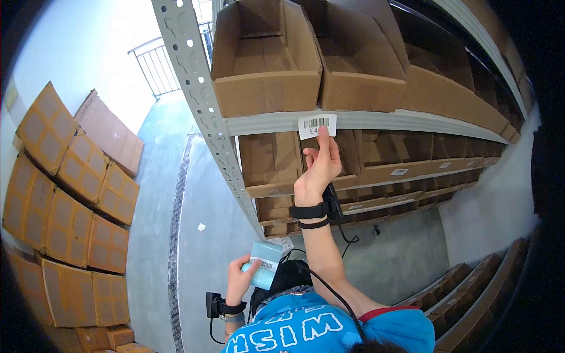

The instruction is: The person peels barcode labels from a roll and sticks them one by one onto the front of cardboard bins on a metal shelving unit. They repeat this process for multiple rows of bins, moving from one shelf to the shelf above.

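Note:
My left hand (pixel 238 281) is wrapped round a light blue box (pixel 266 254) low in the view, close to my body. A white barcode sticker shows on the box, with my thumb over part of it. Higher up, my right hand (pixel 319 165) reaches to the shelf with its index finger stretched out over a white barcode label (pixel 312 125) on the grey shelf beam (pixel 259 125). The label reads "E4", its remaining characters hidden by the fingertip. My other right fingers are loosely bent and hold nothing. Both wrists wear black straps with devices.
Open cardboard bins (pixel 268 91) line the shelf above and below the beam. A perforated grey upright (pixel 203 100) stands at its left end. Stacked cardboard cartons (pixel 67 229) fill the left side. More bins (pixel 465 300) are at lower right. Black cables hang near my arms.

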{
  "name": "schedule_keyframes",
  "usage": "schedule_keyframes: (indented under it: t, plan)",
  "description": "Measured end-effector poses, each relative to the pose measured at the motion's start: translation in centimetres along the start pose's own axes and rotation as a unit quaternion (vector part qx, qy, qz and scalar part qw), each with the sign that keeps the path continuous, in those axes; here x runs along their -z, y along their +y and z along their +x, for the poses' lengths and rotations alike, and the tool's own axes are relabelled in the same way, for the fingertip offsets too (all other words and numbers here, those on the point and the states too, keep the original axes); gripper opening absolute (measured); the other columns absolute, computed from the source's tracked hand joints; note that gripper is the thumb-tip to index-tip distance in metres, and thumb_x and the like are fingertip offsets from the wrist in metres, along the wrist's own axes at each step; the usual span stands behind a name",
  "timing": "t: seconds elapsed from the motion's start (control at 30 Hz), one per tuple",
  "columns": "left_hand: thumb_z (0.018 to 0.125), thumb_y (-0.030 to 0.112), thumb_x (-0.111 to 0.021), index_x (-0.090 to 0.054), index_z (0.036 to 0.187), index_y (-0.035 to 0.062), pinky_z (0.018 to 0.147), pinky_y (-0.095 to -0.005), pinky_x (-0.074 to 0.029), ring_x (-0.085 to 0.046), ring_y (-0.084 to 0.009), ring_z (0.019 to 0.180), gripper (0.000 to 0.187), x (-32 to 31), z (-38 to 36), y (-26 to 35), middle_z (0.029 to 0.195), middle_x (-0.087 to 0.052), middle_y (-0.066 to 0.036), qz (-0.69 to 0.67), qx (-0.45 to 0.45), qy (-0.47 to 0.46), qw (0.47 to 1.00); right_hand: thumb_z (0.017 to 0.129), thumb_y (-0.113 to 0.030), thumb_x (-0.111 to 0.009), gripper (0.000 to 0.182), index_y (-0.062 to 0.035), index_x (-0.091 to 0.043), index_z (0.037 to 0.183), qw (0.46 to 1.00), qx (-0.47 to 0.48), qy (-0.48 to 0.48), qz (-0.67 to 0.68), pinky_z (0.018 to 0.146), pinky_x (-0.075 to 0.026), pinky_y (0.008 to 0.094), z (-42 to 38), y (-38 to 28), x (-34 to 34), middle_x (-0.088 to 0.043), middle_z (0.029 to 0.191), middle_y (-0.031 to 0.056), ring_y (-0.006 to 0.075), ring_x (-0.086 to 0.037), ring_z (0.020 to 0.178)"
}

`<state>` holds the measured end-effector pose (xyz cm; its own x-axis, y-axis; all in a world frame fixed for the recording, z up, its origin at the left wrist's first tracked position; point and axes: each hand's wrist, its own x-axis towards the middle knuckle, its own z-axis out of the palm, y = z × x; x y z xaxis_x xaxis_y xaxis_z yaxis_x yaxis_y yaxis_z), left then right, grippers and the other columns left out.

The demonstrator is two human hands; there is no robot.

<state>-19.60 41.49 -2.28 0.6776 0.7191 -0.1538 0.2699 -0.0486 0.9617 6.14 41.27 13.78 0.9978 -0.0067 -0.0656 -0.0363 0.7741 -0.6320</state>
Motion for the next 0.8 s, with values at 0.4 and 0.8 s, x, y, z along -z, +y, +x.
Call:
schedule_keyframes:
  t: [0.4,0.8]
  plan:
    - [0.082,0.02,-0.066,-0.068,0.085,-0.0046,0.06,-0.0284,-0.045,-0.057,-0.0111,0.065,0.025,0.9,0.2,-0.2,0.069,-0.065,-0.009,0.005,0.005,0.013,1.0,0.08,-0.021,-0.075,0.019,-0.0071,-0.065,0.086,0.999,0.004,0.035,0.002,0.049,-0.035,0.0183,0.1,0.5,-1.1,-0.066,0.08,-0.0008,0.0058,-0.053,0.053]
    - [0.082,0.018,-0.066,-0.066,0.082,-0.0053,0.058,-0.0271,-0.042,-0.053,-0.0085,0.063,0.023,1.0,-0.1,-0.9,0.067,-0.063,-0.005,-0.021,0.016,0.011,1.0,0.078,-0.023,-0.077,0.021,-0.0062,-0.065,0.079,0.995,0.089,0.016,-0.049,0.04,-0.029,0.0178,1.3,1.3,-0.9,-0.061,0.065,-0.0002,0.0026,-0.042,0.043]
